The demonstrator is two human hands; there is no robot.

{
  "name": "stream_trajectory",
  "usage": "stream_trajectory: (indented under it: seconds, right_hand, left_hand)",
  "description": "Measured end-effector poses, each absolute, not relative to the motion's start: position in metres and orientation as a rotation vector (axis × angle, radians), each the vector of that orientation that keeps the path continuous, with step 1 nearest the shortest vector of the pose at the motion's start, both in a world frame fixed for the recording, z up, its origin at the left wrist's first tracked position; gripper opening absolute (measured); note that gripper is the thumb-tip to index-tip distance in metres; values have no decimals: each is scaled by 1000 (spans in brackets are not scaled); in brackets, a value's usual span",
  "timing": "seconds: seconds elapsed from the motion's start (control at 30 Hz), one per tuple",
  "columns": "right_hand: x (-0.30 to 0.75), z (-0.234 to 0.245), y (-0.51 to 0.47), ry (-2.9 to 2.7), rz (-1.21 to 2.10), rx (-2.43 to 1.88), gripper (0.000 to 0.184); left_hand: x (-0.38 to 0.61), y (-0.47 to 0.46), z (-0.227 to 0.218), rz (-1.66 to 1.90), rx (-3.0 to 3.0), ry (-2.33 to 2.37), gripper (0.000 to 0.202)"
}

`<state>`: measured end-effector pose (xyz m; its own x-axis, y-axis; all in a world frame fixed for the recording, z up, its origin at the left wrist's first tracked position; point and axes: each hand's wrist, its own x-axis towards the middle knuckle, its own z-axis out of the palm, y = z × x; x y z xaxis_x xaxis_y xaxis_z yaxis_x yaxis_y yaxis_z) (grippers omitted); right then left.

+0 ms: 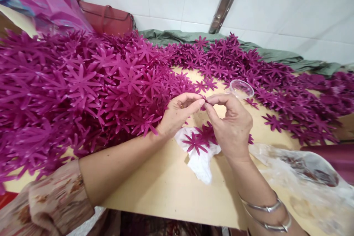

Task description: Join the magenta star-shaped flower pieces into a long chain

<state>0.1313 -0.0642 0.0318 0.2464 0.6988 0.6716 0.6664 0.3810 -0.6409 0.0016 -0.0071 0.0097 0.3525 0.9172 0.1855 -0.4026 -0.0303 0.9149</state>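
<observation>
My left hand [181,112] and my right hand [231,121] meet fingertip to fingertip over the table. Thumb and forefinger of each are pinched on a small magenta petal piece [204,99], mostly hidden by the fingers. Just below them, magenta artificial flower pieces [195,143] with narrow petals lie on a crumpled white tissue [200,166]. Close beyond my right hand stands a clear plastic cup [241,89]. A big heap of bright magenta flower pieces [83,81] rises right beside my left hand.
Darker magenta flower pieces [265,81] spread along the back and right of the pale table [166,191]. A clear plastic bag [309,184] lies at right. A red handbag [106,18] and green cloth [177,38] sit by the tiled wall.
</observation>
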Motion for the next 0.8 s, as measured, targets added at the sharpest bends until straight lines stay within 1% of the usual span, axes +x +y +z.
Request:
stream_trajectory:
  seconds: [0.23, 0.47, 0.67, 0.8]
  right_hand:
    - [131, 29, -65, -1426, 94, -1310, 9]
    - [133, 31, -65, -1477, 5, -1323, 14]
    - [131, 33, -66, -1521, -1, -1316, 14]
    - [132, 29, -63, -1445, 106, -1305, 12]
  left_hand:
    - [1, -7, 11, 1138, 1121, 575, 21]
    - [2, -10, 14, 1151, 1138, 553, 18]
    - [1, -8, 11, 1162, 1170, 587, 20]
    - [1, -7, 9, 1161, 1158, 574, 21]
